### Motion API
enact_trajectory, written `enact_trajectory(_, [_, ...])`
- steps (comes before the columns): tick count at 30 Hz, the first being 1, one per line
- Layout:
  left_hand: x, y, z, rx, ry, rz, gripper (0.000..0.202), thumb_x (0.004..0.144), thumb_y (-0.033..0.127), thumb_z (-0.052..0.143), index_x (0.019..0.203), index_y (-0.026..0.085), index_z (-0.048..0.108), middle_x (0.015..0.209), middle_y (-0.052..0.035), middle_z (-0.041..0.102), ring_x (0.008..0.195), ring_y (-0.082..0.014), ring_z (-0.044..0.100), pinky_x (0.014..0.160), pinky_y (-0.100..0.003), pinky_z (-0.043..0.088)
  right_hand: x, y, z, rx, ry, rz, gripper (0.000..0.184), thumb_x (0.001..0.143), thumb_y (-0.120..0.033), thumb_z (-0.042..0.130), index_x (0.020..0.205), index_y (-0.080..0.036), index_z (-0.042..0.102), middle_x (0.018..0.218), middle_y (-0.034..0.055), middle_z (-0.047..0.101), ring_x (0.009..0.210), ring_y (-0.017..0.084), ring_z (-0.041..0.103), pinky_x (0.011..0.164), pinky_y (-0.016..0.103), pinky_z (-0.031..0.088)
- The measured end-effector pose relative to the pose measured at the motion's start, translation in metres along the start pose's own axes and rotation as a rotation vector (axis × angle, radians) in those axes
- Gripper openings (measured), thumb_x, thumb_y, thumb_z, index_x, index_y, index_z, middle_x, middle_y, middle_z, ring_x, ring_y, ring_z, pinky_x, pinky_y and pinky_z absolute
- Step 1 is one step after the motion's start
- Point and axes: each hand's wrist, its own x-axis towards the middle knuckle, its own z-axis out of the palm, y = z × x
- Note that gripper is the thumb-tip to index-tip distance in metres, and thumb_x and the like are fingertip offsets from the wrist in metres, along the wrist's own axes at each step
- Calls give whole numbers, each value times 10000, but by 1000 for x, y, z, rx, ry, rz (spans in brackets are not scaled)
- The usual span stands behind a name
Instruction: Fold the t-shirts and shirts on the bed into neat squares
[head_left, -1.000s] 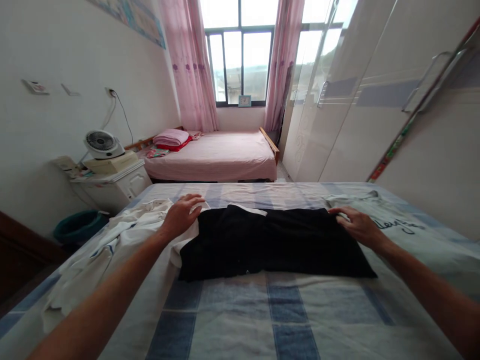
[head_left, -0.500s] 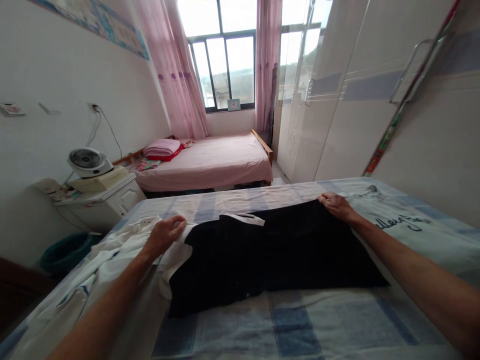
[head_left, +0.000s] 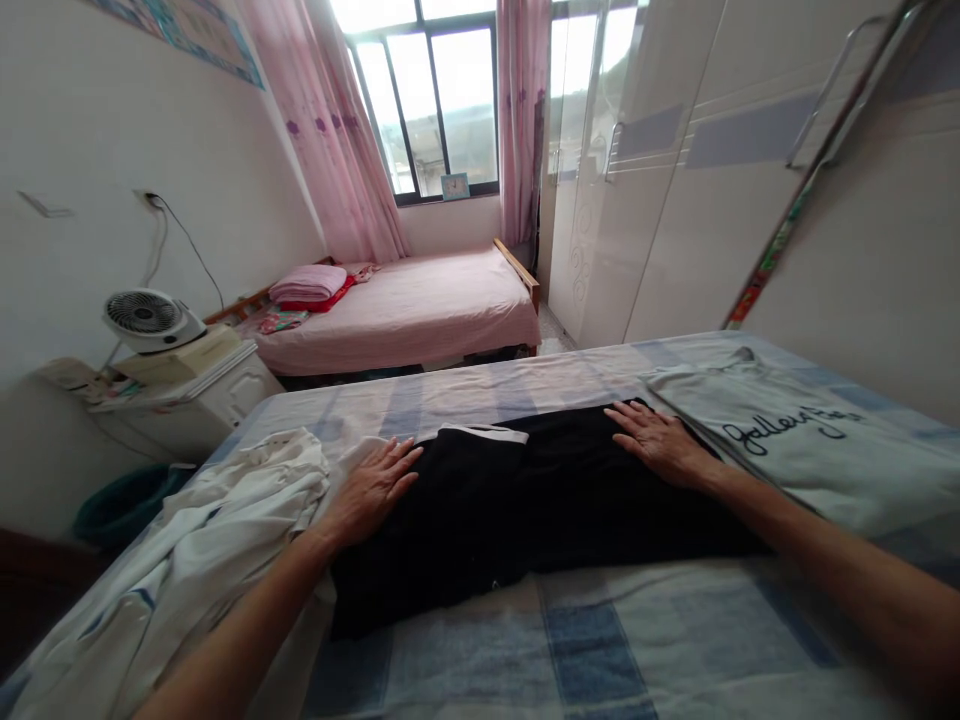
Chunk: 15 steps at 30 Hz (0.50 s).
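Observation:
A black garment (head_left: pixel 517 510) with a white-edged opening along its far side lies spread across the bed. My left hand (head_left: pixel 375 485) rests flat with fingers spread on its left end, where some white cloth shows beside it. On the right end, near the far corner, my right hand (head_left: pixel 656 440) lies palm down, fingers apart. Neither hand grips the cloth. To the right is a pale green shirt (head_left: pixel 847 450) with dark lettering, laid flat. Rumpled white clothing (head_left: pixel 232 520) lies to the left, partly behind my left forearm.
The bed under the clothes has a blue and white checked sheet (head_left: pixel 480 660). Beyond it stands a second bed (head_left: pixel 420 305) in pink below a window. A cabinet (head_left: pixel 232 390) with a fan (head_left: pixel 150 318) is at left, near a green bin (head_left: pixel 124 505). Wardrobe doors (head_left: pixel 675 180) line the right.
Both hands have let go of the garment's far edge and now lie flat on it. My left hand has shifted right, my right slightly left. The view has tilted a little down.

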Motion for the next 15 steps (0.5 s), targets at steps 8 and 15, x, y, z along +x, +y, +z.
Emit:
enact_trajectory(8, [3, 33, -18, -88, 133, -174, 519, 934, 461, 257, 941, 183, 694, 1107, -91, 641, 1072, -226, 553, 976, -335, 379, -3, -26, -20, 129, 1, 20, 497, 881, -389, 374, 1270, -127, 538, 1336, 140, 530, 1261, 262, 447, 1054, 408, 321])
enact_trajectory(15, [6, 81, -30, -571, 16, -365, 275, 785, 426, 531, 618, 215, 588, 584, 29, 528, 563, -136, 503, 562, -245, 362, 9, -125, -39, 597, -105, 72, 411, 889, -399, 408, 1203, -205, 589, 1070, 59, 689, 1001, 210, 624, 886, 297, 437])
